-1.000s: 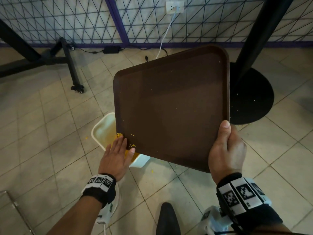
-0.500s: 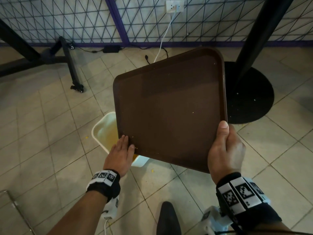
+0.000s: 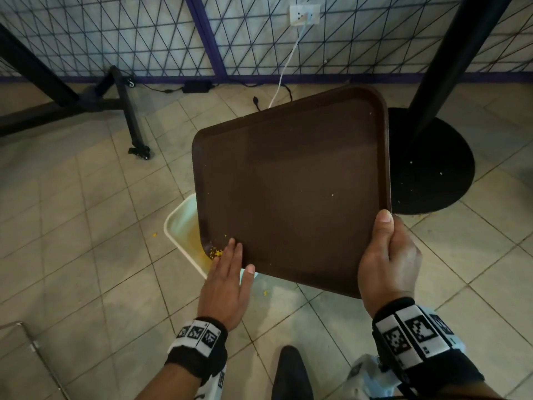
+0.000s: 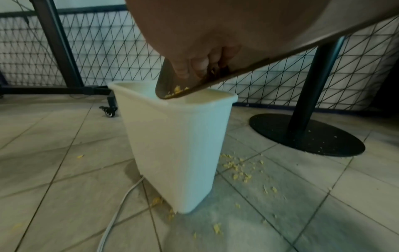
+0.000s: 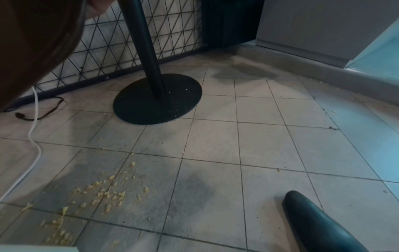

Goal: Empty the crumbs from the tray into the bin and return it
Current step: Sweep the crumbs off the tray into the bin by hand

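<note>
The brown tray (image 3: 291,186) is held tilted, its near-left corner dipping over the white bin (image 3: 180,226) on the floor. A small heap of yellow crumbs (image 3: 215,252) sits in that low corner. My right hand (image 3: 386,255) grips the tray's near-right corner, thumb on top. My left hand (image 3: 227,272) lies flat with straight fingers on the tray's near-left part, right beside the crumbs. In the left wrist view the tray corner (image 4: 172,92) with crumbs (image 4: 177,89) hangs just above the bin (image 4: 172,145) opening.
A black table pole with a round base (image 3: 429,166) stands right of the tray. Yellow crumbs (image 5: 103,191) litter the tiles beside the bin. A white cable (image 4: 121,206) runs along the floor by the bin. A black shoe (image 3: 291,373) is near the bottom edge. A wheeled black frame (image 3: 127,111) stands at left.
My left hand has swept along the tray's near-left part, and crumbs now lie heaped in the low corner over the bin. The right hand's grip is unchanged.
</note>
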Tool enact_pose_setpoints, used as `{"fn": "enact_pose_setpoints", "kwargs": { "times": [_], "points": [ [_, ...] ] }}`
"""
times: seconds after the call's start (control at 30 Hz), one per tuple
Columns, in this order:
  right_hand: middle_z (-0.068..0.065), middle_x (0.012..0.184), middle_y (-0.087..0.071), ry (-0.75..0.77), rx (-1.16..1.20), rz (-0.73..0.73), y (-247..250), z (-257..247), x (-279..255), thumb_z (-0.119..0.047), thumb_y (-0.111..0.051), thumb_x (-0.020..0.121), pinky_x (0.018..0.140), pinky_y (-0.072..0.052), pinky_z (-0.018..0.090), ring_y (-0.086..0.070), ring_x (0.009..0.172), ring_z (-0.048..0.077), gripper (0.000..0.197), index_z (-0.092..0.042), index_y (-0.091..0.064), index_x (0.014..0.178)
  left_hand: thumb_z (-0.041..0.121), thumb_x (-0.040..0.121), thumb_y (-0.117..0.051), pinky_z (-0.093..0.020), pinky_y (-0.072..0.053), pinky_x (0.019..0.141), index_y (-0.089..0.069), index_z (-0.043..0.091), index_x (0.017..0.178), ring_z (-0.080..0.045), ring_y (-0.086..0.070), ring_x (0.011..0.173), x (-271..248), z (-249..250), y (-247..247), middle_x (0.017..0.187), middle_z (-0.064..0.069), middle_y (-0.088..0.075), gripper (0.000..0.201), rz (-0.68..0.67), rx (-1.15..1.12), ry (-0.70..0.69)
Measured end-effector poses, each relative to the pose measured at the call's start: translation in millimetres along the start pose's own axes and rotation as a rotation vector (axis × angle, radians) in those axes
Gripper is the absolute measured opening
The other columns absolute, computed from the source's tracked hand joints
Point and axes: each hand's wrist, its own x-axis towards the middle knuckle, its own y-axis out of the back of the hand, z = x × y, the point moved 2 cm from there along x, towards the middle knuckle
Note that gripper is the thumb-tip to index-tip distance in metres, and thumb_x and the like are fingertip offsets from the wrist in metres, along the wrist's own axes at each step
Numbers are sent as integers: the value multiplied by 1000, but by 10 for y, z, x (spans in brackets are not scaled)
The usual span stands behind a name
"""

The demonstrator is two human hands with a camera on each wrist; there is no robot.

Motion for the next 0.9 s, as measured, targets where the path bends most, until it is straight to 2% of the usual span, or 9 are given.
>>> {"fn": "enact_pose_setpoints", "kwargs": {
  "times": [0.1, 0.17, 0.27, 0.4, 0.57, 0.63, 0.77, 0.9],
  "points": [
    [0, 68, -57, -31, 12, -3, 21, 3, 29, -38, -28, 103, 59, -49, 38, -55, 63, 15, 42, -12, -57, 87, 61, 96, 2, -28, -1, 120, -13, 24, 158, -4, -4, 149, -50, -78, -76, 165, 7, -8, 74, -16, 62, 15],
    [6, 67, -58, -31, 4, 2, 41, 19, 51, -39, -28, 103, 61, -51, 45, -56, 63, 23, 45, -11, -58, 86, 61, 94, 7, -32, -2, 122, -17, 22, 157, -7, -5, 150, -30, -161, -72, 164, 5, -14, 78, -27, 110, 20],
    [5, 67, -57, -24, -15, 12, 70, 34, 80, -42, -27, 103, 62, -52, 50, -56, 62, 24, 46, -11, -58, 87, 63, 93, 12, -38, -6, 123, -20, 19, 157, -12, -8, 151, 69, -332, -14, 164, 2, -16, 84, -52, 185, 52],
    [-1, 67, -57, 4, -29, 27, 74, 21, 84, -39, -28, 103, 63, -52, 47, -56, 63, 20, 41, -14, -56, 88, 62, 94, 9, -39, -4, 123, -17, 20, 157, -15, -4, 152, 219, -559, 112, 166, 4, -7, 80, -87, 291, 70],
    [1, 65, -56, 38, -39, 27, 65, 11, 60, -37, -28, 104, 58, -51, 44, -55, 59, 19, 41, -14, -55, 85, 55, 97, -4, -37, -8, 122, -23, 17, 156, -17, -11, 151, 298, -548, 291, 164, -2, -20, 72, 24, 242, 91],
    [1, 64, -56, 48, -41, 29, 70, 9, 54, -37, -28, 104, 56, -50, 44, -55, 58, 21, 41, -13, -56, 84, 52, 99, -8, -35, -8, 121, -22, 17, 156, -18, -12, 151, 370, -485, 304, 164, -2, -18, 69, 45, 210, 66],
    [1, 64, -56, 58, -48, 23, 63, 13, 51, -38, -27, 104, 57, -51, 45, -55, 58, 20, 42, -13, -57, 85, 50, 102, -7, -41, -8, 123, -10, 17, 158, -21, -4, 152, 488, -444, 210, 166, 0, -3, 65, -78, 269, 66],
    [-2, 65, -56, 59, -34, 42, 61, -3, 72, -38, -28, 104, 58, -50, 43, -55, 60, 16, 39, -16, -57, 88, 55, 99, 1, -43, -7, 122, -9, 23, 158, -19, 1, 152, 381, -492, 79, 166, 7, -1, 69, -213, 342, 56]
  ]
}}
